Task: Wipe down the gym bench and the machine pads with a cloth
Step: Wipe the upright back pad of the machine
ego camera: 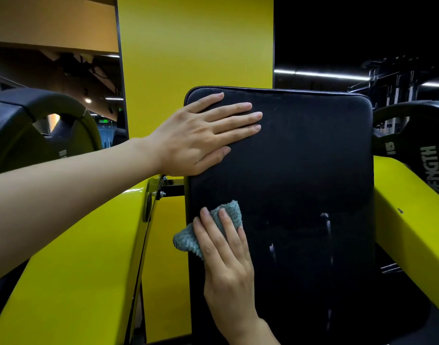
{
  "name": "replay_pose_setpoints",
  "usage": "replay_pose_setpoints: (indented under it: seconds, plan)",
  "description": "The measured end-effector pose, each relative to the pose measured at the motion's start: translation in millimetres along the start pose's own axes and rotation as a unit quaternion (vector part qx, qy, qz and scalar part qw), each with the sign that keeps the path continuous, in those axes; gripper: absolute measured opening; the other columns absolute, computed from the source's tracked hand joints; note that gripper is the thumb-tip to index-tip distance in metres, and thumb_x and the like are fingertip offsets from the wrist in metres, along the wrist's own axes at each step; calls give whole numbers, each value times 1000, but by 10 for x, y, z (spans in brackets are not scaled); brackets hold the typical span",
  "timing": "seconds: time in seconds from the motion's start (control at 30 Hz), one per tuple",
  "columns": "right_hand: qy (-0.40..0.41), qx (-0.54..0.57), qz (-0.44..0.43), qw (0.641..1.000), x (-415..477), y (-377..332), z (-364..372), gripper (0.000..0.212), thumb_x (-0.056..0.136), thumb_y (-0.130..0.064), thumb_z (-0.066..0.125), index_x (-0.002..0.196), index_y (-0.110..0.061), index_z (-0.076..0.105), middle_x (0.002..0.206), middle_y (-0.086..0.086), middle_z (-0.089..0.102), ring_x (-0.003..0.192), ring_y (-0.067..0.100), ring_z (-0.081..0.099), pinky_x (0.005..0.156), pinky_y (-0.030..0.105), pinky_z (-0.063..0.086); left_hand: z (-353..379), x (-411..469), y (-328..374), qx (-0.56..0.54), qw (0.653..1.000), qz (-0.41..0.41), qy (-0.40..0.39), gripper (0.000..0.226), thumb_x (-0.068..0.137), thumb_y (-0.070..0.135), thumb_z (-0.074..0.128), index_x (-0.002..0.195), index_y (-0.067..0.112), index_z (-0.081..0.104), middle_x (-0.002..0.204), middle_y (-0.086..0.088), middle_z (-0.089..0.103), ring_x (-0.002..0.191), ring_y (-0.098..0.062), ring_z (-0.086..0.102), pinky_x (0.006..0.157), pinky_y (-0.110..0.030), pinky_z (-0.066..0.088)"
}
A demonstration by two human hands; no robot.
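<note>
A large black machine pad (pixel 300 170) stands upright in front of me. My left hand (pixel 203 135) lies flat on its upper left part, fingers straight and spread toward the right. Lower down, near the pad's left edge, my right hand (pixel 225 255) presses a grey-blue cloth (pixel 188 241) against the pad with straight fingers. The cloth bunches out beyond the fingertips and to the left of the hand. A few pale streaks show on the pad's lower right area.
Yellow machine arms (pixel 83 265) flank the pad on both sides. Black weight plates sit at the left (pixel 39 125) and right (pixel 417 145). A yellow column (pixel 193 46) rises behind the pad. Dark gym racks stand at the far right.
</note>
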State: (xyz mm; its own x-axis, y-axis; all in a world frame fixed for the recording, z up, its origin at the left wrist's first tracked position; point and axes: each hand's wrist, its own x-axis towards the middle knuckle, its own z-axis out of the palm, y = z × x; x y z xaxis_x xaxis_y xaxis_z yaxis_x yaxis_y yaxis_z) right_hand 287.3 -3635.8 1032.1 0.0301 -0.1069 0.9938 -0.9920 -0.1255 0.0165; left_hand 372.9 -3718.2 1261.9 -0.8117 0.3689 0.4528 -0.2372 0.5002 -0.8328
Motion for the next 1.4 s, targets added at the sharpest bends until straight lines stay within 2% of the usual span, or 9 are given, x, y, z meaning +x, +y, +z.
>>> replay_pose_setpoints:
  seconds: [0.17, 0.27, 0.4, 0.67, 0.77, 1.0, 1.17, 1.27, 1.4]
  plan:
    - [6, 38, -13, 999, 396, 3, 5, 40, 105, -14, 39, 144, -16, 48, 152, -2, 44, 149, 19, 28, 122, 39, 20, -31, 12, -20, -4, 1000, 4, -17, 55, 104, 34, 23, 157, 20, 26, 164, 1, 22, 153, -19, 15, 124, -44, 8]
    - [-6, 51, -38, 998, 607, 62, -10, 40, 101, -9, 47, 140, -12, 54, 149, 2, 48, 147, 21, 31, 122, 41, 23, -46, 16, -22, -11, 1000, 6, -29, 55, 105, 35, 20, 158, 21, 25, 164, 1, 21, 153, -19, 14, 125, -44, 8]
    - [-33, 49, -64, 996, 547, 155, -83, 44, 99, -5, 55, 142, -12, 52, 152, 3, 45, 148, 21, 30, 121, 44, 25, -66, 7, -9, -13, 999, -1, -38, 55, 105, 35, 20, 158, 21, 23, 165, 1, 19, 153, -19, 12, 125, -43, 5]
    - [-47, 1, -32, 998, -55, 251, -188, 47, 102, -10, 42, 148, -18, 41, 155, -1, 39, 150, 19, 25, 123, 42, 16, -52, -3, 80, 11, 999, -28, -44, 57, 104, 36, 19, 159, 20, 20, 166, 0, 17, 154, -20, 10, 124, -45, 4]
    - [-33, 17, -25, 999, 47, 197, -131, 45, 101, -8, 44, 145, -17, 47, 153, 0, 42, 149, 20, 26, 123, 42, 17, -61, 8, 95, 12, 998, -33, -43, 56, 104, 35, 20, 159, 21, 21, 166, 1, 17, 154, -20, 11, 124, -45, 3]
    - [-14, 36, -67, 997, 626, 82, -12, 45, 96, -7, 61, 139, -14, 55, 148, 2, 50, 146, 21, 32, 121, 40, 22, -100, 9, 61, 1, 999, -22, -50, 54, 106, 35, 19, 158, 20, 23, 165, 1, 19, 154, -20, 12, 124, -45, 6]
    - [-42, 31, -83, 995, 452, 233, -144, 43, 100, -8, 55, 143, -15, 51, 152, -1, 45, 148, 18, 27, 121, 41, 24, -81, 5, 97, 9, 999, -33, -40, 54, 106, 35, 21, 158, 20, 24, 165, 0, 21, 153, -21, 15, 124, -47, 8]
    - [-34, 20, -59, 997, 278, 463, -283, 43, 102, -5, 43, 143, -16, 51, 151, -1, 45, 147, 17, 31, 120, 42, 25, -61, -5, 136, 17, 998, -44, -36, 54, 106, 34, 23, 158, 19, 25, 164, -2, 22, 153, -23, 16, 123, -49, 8]
    - [15, -11, 35, 999, 208, 869, -459, 51, 96, 5, 42, 144, -13, 48, 152, 3, 45, 148, 21, 29, 122, 44, 19, -54, -27, 222, 27, 997, -56, -39, 56, 104, 32, 23, 158, 16, 22, 165, -4, 19, 153, -24, 13, 123, -51, 7]
